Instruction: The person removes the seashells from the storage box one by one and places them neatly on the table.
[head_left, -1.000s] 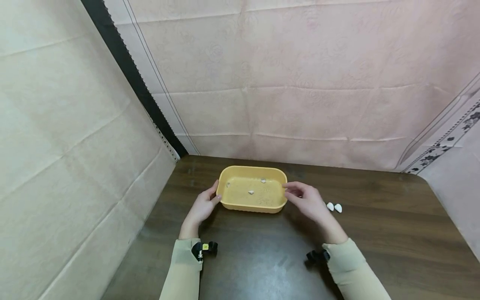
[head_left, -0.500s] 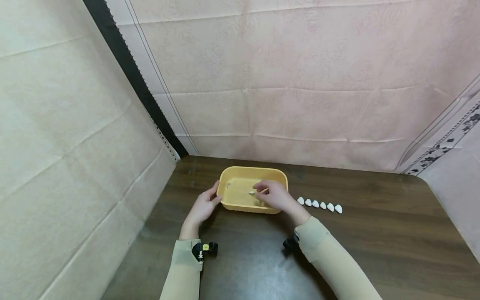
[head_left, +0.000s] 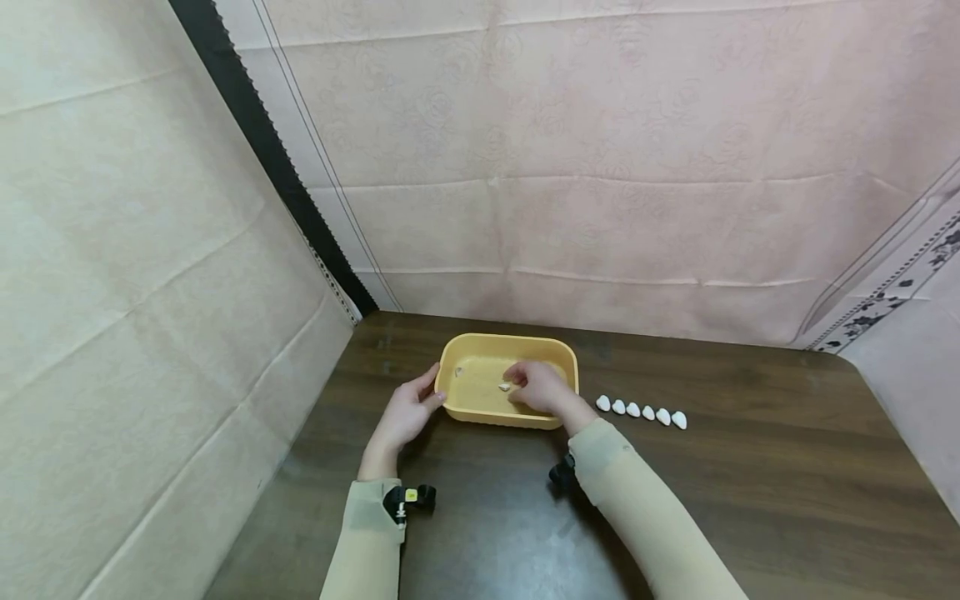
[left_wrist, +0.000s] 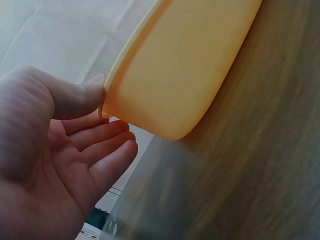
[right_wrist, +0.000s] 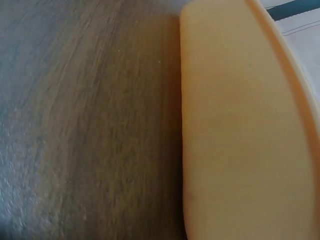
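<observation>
A shallow yellow plastic tray (head_left: 480,417) stands on the table. My left hand (head_left: 403,414) holds its left end; in the left wrist view the thumb (left_wrist: 80,100) lies on the rim and the fingers are below and behind it. My right hand (head_left: 543,390) reaches over the near wall into the tray, fingers bent down near the floor. Beside those fingertips lies a small white shell-like piece (head_left: 504,387); another small piece (head_left: 459,370) is at the tray's left. Whether the right fingers pinch anything is hidden. The right wrist view shows only the tray's outer wall (right_wrist: 240,125) and tabletop.
To the right of the tray, several small white teardrop-shaped pieces (head_left: 633,409) lie in a row on the dark wooden table (head_left: 750,450). Pale cloth (head_left: 600,208) hangs behind the table, with more cloth (head_left: 150,333) along the left side.
My right hand has moved left from the tray's right edge into the tray and down, covering the piece at the upper right. The row on the table is now uncovered. My left hand stays put.
</observation>
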